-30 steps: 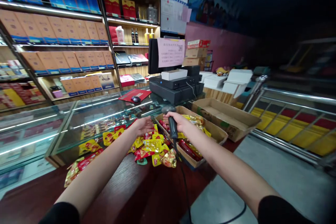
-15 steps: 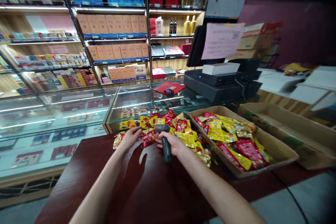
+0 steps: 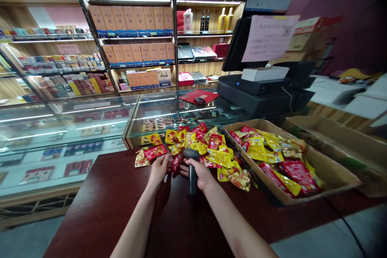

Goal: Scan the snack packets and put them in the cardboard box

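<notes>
My right hand (image 3: 199,173) is wrapped round a dark handheld scanner (image 3: 192,175), its head toward the packets. Just left of it, my left hand (image 3: 160,171) has its fingers bent at the edge of a small red packet (image 3: 177,162); whether they grip it is not clear. A heap of red and yellow snack packets (image 3: 222,157) lies on the dark red table (image 3: 121,205), beyond and to the right of my hands. One red packet (image 3: 155,151) lies over a gold one (image 3: 141,159) at the heap's left end.
An open cardboard box (image 3: 335,181) with more packets stands right of the heap, another cardboard box (image 3: 320,129) behind it. A glass display counter (image 3: 99,129) borders the table's far side. A monitor (image 3: 237,44), black machine (image 3: 250,96) and mouse (image 3: 199,101) sit at the back.
My left hand has moved right, closer to the scanner, and a red packet now shows lying at the left end of the heap. The camera view has shifted slightly. The scanner remains in my right hand.
</notes>
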Demonstrator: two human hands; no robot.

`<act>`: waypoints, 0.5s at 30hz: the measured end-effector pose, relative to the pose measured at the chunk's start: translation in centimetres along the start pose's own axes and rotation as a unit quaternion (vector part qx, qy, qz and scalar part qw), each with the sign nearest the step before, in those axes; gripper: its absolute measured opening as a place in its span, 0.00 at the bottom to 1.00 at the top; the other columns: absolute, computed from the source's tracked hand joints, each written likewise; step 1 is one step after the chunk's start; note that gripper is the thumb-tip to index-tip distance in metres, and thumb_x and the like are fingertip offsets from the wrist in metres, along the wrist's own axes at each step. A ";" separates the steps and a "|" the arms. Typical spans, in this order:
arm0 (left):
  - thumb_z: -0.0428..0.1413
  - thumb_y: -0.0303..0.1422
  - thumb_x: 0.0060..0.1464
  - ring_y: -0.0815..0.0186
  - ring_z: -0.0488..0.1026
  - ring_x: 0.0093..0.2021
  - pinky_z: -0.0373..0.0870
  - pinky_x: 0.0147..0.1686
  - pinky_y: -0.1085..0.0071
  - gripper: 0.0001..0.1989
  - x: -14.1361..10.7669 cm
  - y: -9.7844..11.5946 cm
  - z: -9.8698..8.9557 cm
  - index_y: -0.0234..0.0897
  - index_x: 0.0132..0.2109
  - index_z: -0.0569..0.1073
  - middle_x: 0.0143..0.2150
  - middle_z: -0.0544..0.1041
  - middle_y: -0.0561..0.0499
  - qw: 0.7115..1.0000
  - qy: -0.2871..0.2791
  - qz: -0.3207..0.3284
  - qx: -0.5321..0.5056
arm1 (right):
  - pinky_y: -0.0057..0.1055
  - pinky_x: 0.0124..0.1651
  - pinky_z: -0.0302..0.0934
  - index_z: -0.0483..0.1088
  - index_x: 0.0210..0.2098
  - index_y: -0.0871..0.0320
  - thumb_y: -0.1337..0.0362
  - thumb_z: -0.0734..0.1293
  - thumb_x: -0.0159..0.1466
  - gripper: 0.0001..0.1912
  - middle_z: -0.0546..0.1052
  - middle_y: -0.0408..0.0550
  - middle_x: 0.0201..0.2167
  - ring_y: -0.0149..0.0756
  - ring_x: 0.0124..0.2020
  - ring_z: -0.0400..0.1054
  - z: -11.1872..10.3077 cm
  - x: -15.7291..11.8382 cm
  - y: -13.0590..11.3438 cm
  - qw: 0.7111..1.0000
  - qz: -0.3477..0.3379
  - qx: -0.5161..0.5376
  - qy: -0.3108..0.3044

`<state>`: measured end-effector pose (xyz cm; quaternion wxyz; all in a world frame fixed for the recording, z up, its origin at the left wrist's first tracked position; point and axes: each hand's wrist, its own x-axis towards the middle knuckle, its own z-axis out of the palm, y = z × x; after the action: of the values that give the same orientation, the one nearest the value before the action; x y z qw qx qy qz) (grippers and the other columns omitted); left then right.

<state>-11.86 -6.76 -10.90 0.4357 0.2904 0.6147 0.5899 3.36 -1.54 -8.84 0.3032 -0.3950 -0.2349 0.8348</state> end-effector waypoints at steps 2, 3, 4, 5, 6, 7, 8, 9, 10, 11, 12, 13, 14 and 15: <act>0.61 0.37 0.48 0.71 0.71 0.24 0.66 0.23 0.78 0.19 -0.4 -0.4 0.2 0.32 0.46 0.73 0.27 0.74 0.50 1.000 -0.021 0.014 0.020 | 0.30 0.35 0.68 0.68 0.33 0.61 0.72 0.64 0.54 0.05 0.73 0.44 0.23 0.31 0.25 0.72 0.0 -0.5 0.2 1.000 0.018 0.017 -0.018; 0.63 0.36 0.45 0.72 0.69 0.23 0.64 0.22 0.79 0.22 -0.5 -0.6 0.3 0.31 0.47 0.72 0.26 0.73 0.52 0.999 -0.020 0.028 0.037 | 0.31 0.35 0.68 0.68 0.32 0.61 0.72 0.64 0.55 0.05 0.73 0.44 0.22 0.31 0.24 0.71 0.0 -0.7 0.4 0.999 0.029 0.021 -0.031; 0.65 0.36 0.41 0.73 0.68 0.22 0.63 0.22 0.79 0.25 -0.5 -0.9 0.4 0.31 0.48 0.72 0.26 0.73 0.53 0.997 -0.011 0.046 0.058 | 0.31 0.35 0.69 0.68 0.31 0.61 0.72 0.64 0.55 0.04 0.72 0.43 0.21 0.30 0.22 0.70 0.0 -0.9 0.5 0.998 0.037 0.026 -0.040; 0.67 0.36 0.39 0.74 0.67 0.22 0.63 0.22 0.80 0.29 -0.5 -1.1 0.5 0.32 0.49 0.71 0.26 0.72 0.54 0.995 0.006 0.066 0.077 | 0.31 0.35 0.69 0.68 0.30 0.61 0.72 0.63 0.55 0.03 0.71 0.42 0.19 0.29 0.21 0.69 -0.1 -1.0 0.5 0.998 0.044 0.030 -0.045; 0.68 0.36 0.36 0.74 0.67 0.23 0.63 0.22 0.80 0.32 -0.5 -1.3 0.5 0.32 0.51 0.70 0.28 0.72 0.54 0.992 0.023 0.082 0.092 | 0.30 0.35 0.69 0.68 0.29 0.61 0.72 0.63 0.55 0.03 0.71 0.41 0.18 0.29 0.20 0.68 -0.1 -1.2 0.6 0.997 0.051 0.034 -0.048; 0.69 0.36 0.34 0.74 0.68 0.24 0.64 0.23 0.80 0.36 -0.5 -1.4 0.6 0.33 0.53 0.69 0.30 0.73 0.53 0.990 0.034 0.090 0.100 | 0.30 0.35 0.69 0.68 0.28 0.62 0.72 0.63 0.56 0.03 0.71 0.41 0.18 0.28 0.19 0.67 -0.2 -1.2 0.6 0.997 0.056 0.037 -0.049; 0.69 0.36 0.33 0.73 0.69 0.25 0.65 0.25 0.79 0.39 -0.5 -1.5 0.6 0.34 0.55 0.67 0.32 0.74 0.52 0.990 0.038 0.090 0.100 | 0.30 0.35 0.69 0.68 0.28 0.62 0.71 0.62 0.56 0.03 0.71 0.41 0.17 0.28 0.19 0.67 -0.3 -1.3 0.5 0.996 0.061 0.039 -0.051; 0.69 0.36 0.33 0.72 0.71 0.27 0.67 0.26 0.79 0.40 -0.5 -1.5 0.6 0.35 0.56 0.66 0.34 0.75 0.50 0.992 0.035 0.082 0.094 | 0.30 0.35 0.69 0.68 0.28 0.62 0.71 0.62 0.57 0.04 0.71 0.41 0.17 0.29 0.19 0.67 -0.3 -1.3 0.5 0.996 0.065 0.040 -0.054; 0.69 0.36 0.33 0.70 0.73 0.29 0.68 0.28 0.78 0.40 -0.6 -1.4 0.5 0.35 0.56 0.66 0.36 0.76 0.48 0.994 0.022 0.069 0.081 | 0.29 0.35 0.69 0.68 0.28 0.61 0.71 0.62 0.57 0.04 0.71 0.42 0.17 0.29 0.19 0.67 -0.3 -1.4 0.4 0.995 0.067 0.041 -0.059; 0.69 0.37 0.34 0.68 0.74 0.31 0.70 0.29 0.76 0.38 -0.6 -1.2 0.5 0.35 0.54 0.68 0.38 0.76 0.46 0.996 0.002 0.052 0.066 | 0.29 0.34 0.69 0.69 0.28 0.62 0.71 0.62 0.57 0.04 0.71 0.42 0.18 0.29 0.19 0.67 -0.2 -1.4 0.3 0.995 0.067 0.040 -0.061; 0.68 0.38 0.36 0.66 0.75 0.32 0.71 0.29 0.75 0.34 -0.7 -1.0 0.5 0.34 0.52 0.69 0.39 0.77 0.45 0.998 -0.018 0.034 0.048 | 0.28 0.34 0.69 0.69 0.28 0.62 0.71 0.62 0.57 0.05 0.72 0.42 0.18 0.29 0.19 0.67 -0.2 -1.4 0.3 0.995 0.067 0.038 -0.061; 0.67 0.39 0.38 0.66 0.75 0.31 0.71 0.28 0.74 0.30 -0.8 -0.7 0.4 0.33 0.50 0.71 0.39 0.77 0.43 0.999 -0.034 0.014 0.028 | 0.28 0.34 0.69 0.69 0.28 0.62 0.71 0.61 0.57 0.05 0.72 0.42 0.18 0.29 0.20 0.67 -0.1 -1.4 0.2 0.996 0.066 0.033 -0.059; 0.66 0.40 0.40 0.65 0.75 0.30 0.72 0.26 0.73 0.27 -0.9 -0.5 0.3 0.33 0.48 0.72 0.39 0.78 0.43 0.999 -0.047 -0.004 0.007 | 0.28 0.34 0.69 0.68 0.28 0.62 0.70 0.62 0.57 0.04 0.72 0.43 0.18 0.29 0.20 0.67 -0.1 -1.3 0.2 0.996 0.063 0.027 -0.054; 0.66 0.40 0.41 0.65 0.75 0.28 0.72 0.25 0.72 0.25 -1.0 -0.2 0.2 0.33 0.46 0.72 0.39 0.78 0.43 0.998 -0.055 -0.018 -0.014 | 0.28 0.33 0.69 0.68 0.27 0.61 0.70 0.62 0.57 0.04 0.71 0.43 0.17 0.29 0.20 0.68 -0.1 -1.3 0.2 0.997 0.058 0.015 -0.047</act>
<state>-11.19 -7.60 -10.88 0.4836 0.3046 0.5866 0.5738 3.99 -2.53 -8.33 0.2488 -0.3637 -0.2125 0.8722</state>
